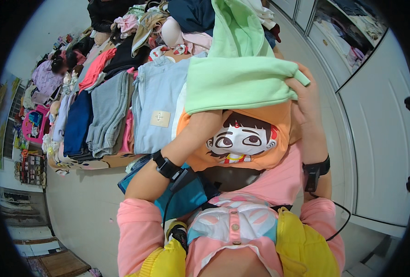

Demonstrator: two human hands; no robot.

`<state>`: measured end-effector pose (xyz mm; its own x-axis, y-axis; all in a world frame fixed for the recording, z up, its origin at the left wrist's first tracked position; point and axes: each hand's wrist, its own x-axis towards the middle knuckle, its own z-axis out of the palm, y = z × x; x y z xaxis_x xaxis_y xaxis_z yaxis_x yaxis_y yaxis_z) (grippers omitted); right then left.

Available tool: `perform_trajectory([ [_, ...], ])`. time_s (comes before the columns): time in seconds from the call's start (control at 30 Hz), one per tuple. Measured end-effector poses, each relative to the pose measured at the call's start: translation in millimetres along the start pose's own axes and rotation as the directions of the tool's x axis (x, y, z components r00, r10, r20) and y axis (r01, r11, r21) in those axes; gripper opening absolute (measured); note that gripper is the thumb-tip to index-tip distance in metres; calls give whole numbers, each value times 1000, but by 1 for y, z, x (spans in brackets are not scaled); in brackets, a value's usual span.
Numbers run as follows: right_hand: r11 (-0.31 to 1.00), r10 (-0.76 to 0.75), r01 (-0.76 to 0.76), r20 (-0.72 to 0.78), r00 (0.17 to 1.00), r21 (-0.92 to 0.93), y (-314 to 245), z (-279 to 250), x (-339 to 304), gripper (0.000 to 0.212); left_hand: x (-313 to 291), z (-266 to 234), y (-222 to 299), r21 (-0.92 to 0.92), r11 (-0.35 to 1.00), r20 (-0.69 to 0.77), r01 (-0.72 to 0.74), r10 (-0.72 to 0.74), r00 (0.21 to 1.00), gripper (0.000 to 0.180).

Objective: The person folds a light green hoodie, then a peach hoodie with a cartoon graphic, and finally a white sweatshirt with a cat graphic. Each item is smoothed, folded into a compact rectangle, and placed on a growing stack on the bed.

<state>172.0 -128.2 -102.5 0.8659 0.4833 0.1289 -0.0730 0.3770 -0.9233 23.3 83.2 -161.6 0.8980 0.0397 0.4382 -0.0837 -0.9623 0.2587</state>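
Observation:
A light green garment (pixel 242 83) with a ribbed cuff lies across the lap and the bed edge in front of me. One long leg or sleeve of it stretches sideways, and the rest runs away toward the far side. My right hand (pixel 307 94) grips the cuff end, fingers curled over the fabric. My left hand goes beneath the green cloth, so its fingers are hidden; only the wrist (pixel 209 123) shows. Under the garment is orange cloth (pixel 255 157) printed with a cartoon face. Folded light blue pants (pixel 161 92) with a square patch lie beside it, to the left.
Folded grey pants (pixel 108 111), navy pants (pixel 79 122) and a coral garment (pixel 96 67) line the bed. A heap of clothes (pixel 186 27) stands behind. White wardrobe doors (pixel 375 129) and open shelves are at right. Another person (pixel 48 76) is at far left, near a pink chair (pixel 35 122).

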Motion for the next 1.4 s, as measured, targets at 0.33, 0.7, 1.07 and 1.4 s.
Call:
perform_trajectory([
  [0.33,945,-77,43,-92,993,-326,52,-64,5,31,-6,12,15,338,938,-32,-70,86,996,37],
  [0.7,-111,-377,731,709,596,-674,37,-52,-24,54,22,-54,19,247,949,46,-195,190,981,44],
  [1.07,-133,-137,865,873,468,-484,35,-104,-75,63,-48,-99,-32,-88,858,406,-507,495,768,68],
  [1.4,-301,143,939,965,219,-168,70,-104,-102,23,-112,-72,-45,217,617,472,-756,612,635,40],
])
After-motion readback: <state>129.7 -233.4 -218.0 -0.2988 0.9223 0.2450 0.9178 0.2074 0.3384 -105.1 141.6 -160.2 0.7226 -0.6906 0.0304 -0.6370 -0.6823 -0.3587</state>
